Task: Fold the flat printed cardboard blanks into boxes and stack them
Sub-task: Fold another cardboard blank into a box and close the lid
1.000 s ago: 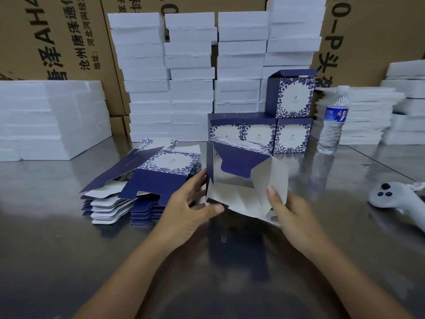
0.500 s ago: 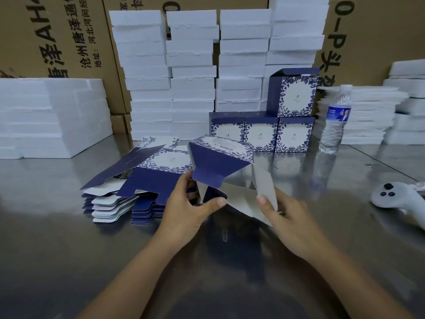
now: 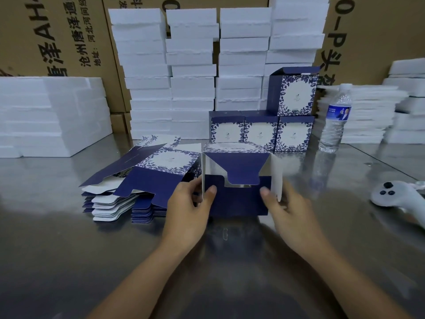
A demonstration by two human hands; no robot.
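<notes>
In the middle of the frame a half-folded box [image 3: 236,180] stands on the steel surface [image 3: 69,249] with its open end toward the camera. A dark blue tongue flap hangs from its top edge over a wide blue flap below. The left hand [image 3: 188,210] pinches the box's left wall, thumb on the blue flap and fingers round the outside. The right hand [image 3: 285,210] pinches the white side flap on the right the same way, thumb laid on the blue panel. Just beside the box, left of centre, lies the pile of flat blanks [image 3: 142,180], the top one partly lifted open. Behind the box three finished boxes [image 3: 261,132] stand in a row, with a fourth box [image 3: 294,93] on the rightmost one, its lid flap up. A water bottle [image 3: 335,118] stands just right of them, and a white controller [image 3: 395,196] lies at the right edge. Stacks of white foam [image 3: 190,72] and brown cartons [image 3: 57,31] fill the upper part
</notes>
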